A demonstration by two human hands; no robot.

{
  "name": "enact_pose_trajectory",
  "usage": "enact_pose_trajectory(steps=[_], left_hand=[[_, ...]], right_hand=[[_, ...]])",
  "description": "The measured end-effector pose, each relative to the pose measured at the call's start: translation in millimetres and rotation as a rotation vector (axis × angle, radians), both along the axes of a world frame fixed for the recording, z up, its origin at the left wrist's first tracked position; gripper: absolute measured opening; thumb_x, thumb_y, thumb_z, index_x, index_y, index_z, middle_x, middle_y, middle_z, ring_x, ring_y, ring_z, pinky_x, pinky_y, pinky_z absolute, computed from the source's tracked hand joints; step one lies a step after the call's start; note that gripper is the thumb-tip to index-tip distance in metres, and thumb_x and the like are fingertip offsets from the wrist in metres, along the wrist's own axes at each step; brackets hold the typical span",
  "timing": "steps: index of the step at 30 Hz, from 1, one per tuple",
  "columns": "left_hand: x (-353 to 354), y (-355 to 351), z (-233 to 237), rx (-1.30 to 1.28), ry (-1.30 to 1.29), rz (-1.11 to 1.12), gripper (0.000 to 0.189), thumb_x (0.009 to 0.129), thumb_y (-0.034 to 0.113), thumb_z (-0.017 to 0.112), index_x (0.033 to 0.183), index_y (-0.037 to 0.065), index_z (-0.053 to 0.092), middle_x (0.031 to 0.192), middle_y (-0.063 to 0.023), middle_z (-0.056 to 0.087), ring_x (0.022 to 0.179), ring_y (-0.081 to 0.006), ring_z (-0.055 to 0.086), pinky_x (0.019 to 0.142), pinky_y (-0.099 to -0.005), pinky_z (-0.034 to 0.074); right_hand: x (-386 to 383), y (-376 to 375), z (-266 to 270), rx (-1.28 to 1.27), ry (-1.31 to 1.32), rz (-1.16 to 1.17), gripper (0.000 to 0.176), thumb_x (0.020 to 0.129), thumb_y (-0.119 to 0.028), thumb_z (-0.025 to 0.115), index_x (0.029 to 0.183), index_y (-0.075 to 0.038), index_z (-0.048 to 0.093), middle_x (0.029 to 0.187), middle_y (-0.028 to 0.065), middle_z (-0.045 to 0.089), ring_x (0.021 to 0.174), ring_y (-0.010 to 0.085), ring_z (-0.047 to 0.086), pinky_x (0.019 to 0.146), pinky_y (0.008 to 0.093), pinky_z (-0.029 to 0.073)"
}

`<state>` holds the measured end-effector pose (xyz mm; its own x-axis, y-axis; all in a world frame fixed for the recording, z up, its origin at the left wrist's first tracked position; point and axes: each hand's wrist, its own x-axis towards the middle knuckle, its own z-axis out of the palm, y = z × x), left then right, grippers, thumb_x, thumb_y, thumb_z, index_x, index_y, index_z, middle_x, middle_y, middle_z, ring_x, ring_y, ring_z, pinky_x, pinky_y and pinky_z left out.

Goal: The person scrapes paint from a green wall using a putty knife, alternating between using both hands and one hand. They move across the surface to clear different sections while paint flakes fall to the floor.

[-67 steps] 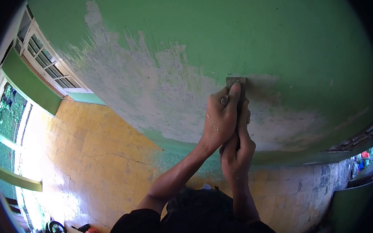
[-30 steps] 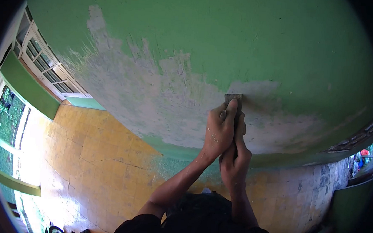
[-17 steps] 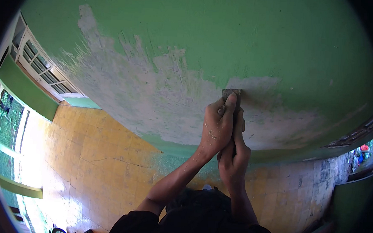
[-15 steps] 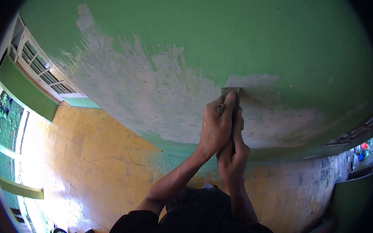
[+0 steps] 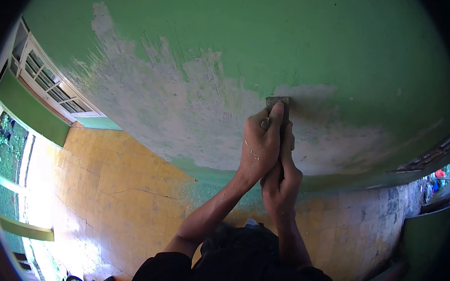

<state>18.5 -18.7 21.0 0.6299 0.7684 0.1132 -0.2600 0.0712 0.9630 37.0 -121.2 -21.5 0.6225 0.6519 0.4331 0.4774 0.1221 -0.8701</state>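
A scraper [image 5: 278, 100] with a flat, worn metal blade rests against the green wall [image 5: 301, 37], at the top of a patch with its paint scraped off [image 5: 186, 108]. My left hand [image 5: 260, 142] is closed round the scraper near the blade, its thumb lying along the tool towards the edge. Below and to the right, my right hand [image 5: 282, 187] grips the lower part of the same tool. Most of the handle is hidden by my fingers. Pale flecks stick to the back of my left hand and wrist.
Yellow tiled floor [image 5: 126, 186], cracked in places, spreads below the wall, with pale dust [image 5: 202, 195] near its foot. A white-framed window or door [image 5: 52, 83] stands at left, beside bright openings. A dark green surface [image 5: 425, 242] is at lower right.
Both hands and the scraper have slid a short way up the wall together. The grip on the scraper looks the same.
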Motion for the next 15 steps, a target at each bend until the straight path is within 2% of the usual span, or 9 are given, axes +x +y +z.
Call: enact_pose_trajectory(steps=[2,4,6,8,11,14,15], left_hand=[[0.0,-3.6,-4.9,-0.007,-0.005,0.019,0.041,0.11,0.03,0.048,0.086,-0.003,0.057,0.063,-0.0052,0.057,0.053,-0.0125,0.057,0.048,-0.0303,0.045],[3.1,-1.4,0.0,0.014,-0.018,0.026,0.041,0.11,0.03,0.047,0.086,-0.003,0.057,0.063,-0.0053,0.057,0.053,-0.0125,0.057,0.048,-0.0303,0.045],[2.5,0.7,6.0,0.04,-0.013,0.031,0.041,0.11,0.029,0.047,0.086,-0.003,0.057,0.063,-0.0054,0.057,0.053,-0.0125,0.057,0.048,-0.0304,0.045],[0.8,2.8,4.5,0.011,-0.023,0.004,0.041,0.11,0.03,0.048,0.088,-0.003,0.058,0.063,-0.005,0.057,0.053,-0.0123,0.057,0.048,-0.0305,0.046],[0.0,-0.7,-5.1,0.001,-0.011,-0.005,0.041,0.11,0.03,0.048,0.088,-0.003,0.057,0.062,-0.0045,0.056,0.053,-0.0119,0.056,0.048,-0.0305,0.046],[1.5,-0.2,10.2,0.0,-0.035,0.014,0.041,0.11,0.03,0.048,0.085,-0.002,0.056,0.061,-0.0041,0.055,0.053,-0.0116,0.056,0.048,-0.0304,0.045],[0.6,-1.1,14.5,-0.011,-0.043,0.019,0.042,0.11,0.03,0.048,0.084,-0.002,0.056,0.06,-0.0039,0.054,0.053,-0.0116,0.056,0.048,-0.0303,0.045]], right_hand=[[-0.5,4.6,-1.3,0.042,0.004,-0.032,0.056,0.094,0.008,0.045,0.149,0.011,0.038,0.097,0.0323,0.068,0.088,0.0353,0.075,0.076,0.0343,0.054],[3.0,8.4,2.3,0.079,-0.124,-0.067,0.057,0.094,0.008,0.045,0.149,0.011,0.038,0.096,0.0318,0.068,0.088,0.0354,0.075,0.076,0.0342,0.054],[3.0,9.5,4.7,0.075,-0.127,-0.064,0.057,0.094,0.008,0.045,0.15,0.011,0.037,0.098,0.0323,0.068,0.09,0.0358,0.075,0.076,0.034,0.054],[-0.4,7.4,8.6,0.029,-0.005,-0.025,0.058,0.094,0.008,0.044,0.151,0.011,0.036,0.104,0.0339,0.068,0.092,0.0366,0.074,0.078,0.0339,0.054],[0.9,6.8,-9.3,0.056,-0.157,-0.071,0.052,0.105,-0.005,0.038,0.156,0.006,0.031,0.146,0.0229,0.055,0.123,0.0188,0.06,0.097,0.0286,0.048],[3.7,9.2,-0.9,0.044,-0.063,-0.023,0.052,0.105,-0.004,0.039,0.155,0.006,0.031,0.148,0.0231,0.054,0.125,0.0195,0.059,0.098,0.0288,0.047],[1.5,8.6,1.4,0.031,-0.019,-0.017,0.054,0.102,-0.001,0.04,0.154,0.008,0.031,0.141,0.0274,0.056,0.121,0.0258,0.062,0.098,0.0317,0.049]])
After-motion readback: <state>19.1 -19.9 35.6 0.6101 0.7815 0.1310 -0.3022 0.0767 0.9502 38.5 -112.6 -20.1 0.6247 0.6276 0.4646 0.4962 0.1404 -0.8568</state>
